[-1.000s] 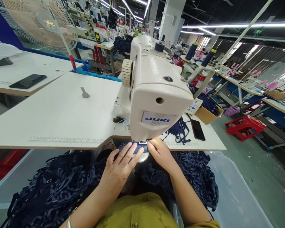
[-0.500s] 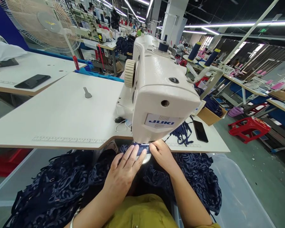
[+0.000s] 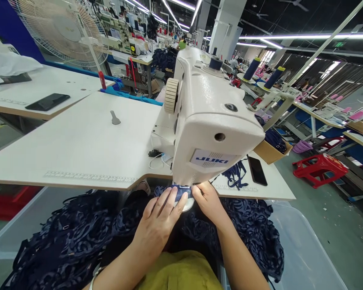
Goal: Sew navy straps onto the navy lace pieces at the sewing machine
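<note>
A white JUKI sewing machine stands in front of me. Under its head lies a small piece of navy fabric, lit by the machine's lamp. My left hand rests on this fabric with its fingers stretched out flat. At the piece's right edge, my right hand pinches the fabric between thumb and curled fingers. The needle and presser foot are hidden behind the machine head. Navy patterned garments are heaped below the table edge on the left, and more garments lie on the right.
The white table carries a grey metal key-like piece, navy straps and a phone. Another phone lies on the left table. A fan, thread cones, a cardboard box and a red stool stand around.
The head view has shifted slightly, so the machine appears a little further right. Both hands keep nearly the same hold at the machine, and a pale strip now shows on the fabric between them.
</note>
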`<state>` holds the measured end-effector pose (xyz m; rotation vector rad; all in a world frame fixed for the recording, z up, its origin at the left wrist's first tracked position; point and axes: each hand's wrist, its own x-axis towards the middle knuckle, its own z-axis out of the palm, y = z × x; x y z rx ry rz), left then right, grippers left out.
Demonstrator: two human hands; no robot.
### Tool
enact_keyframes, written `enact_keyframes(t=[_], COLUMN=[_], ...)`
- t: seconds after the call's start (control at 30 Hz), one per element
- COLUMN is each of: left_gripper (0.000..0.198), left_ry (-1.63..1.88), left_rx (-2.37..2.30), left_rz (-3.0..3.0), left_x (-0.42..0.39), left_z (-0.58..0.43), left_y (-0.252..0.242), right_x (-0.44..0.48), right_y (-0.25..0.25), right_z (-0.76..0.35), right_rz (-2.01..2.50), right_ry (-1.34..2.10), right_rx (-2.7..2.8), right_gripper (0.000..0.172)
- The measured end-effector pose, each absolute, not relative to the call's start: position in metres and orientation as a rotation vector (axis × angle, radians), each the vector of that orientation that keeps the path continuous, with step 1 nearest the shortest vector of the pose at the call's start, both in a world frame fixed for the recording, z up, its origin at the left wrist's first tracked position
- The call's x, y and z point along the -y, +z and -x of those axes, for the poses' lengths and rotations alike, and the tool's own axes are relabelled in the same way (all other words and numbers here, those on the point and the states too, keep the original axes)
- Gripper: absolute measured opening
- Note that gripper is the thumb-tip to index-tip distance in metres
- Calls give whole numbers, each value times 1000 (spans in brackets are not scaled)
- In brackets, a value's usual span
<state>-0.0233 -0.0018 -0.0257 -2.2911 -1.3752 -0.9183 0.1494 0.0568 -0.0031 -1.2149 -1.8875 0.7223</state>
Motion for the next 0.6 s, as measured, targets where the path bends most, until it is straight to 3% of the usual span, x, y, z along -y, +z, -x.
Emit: enact_keyframes(t=[0.6], left_gripper=[41], left_ry=[-905], left_rx=[1377], left_rz=[2340], left_x=[2], left_z=[25], left_y=[-32], right_x=[-52], right_y=[-3], right_z=[-149], right_rz=[1251], right_ry=[664], right_rx=[1895], right_gripper=[20])
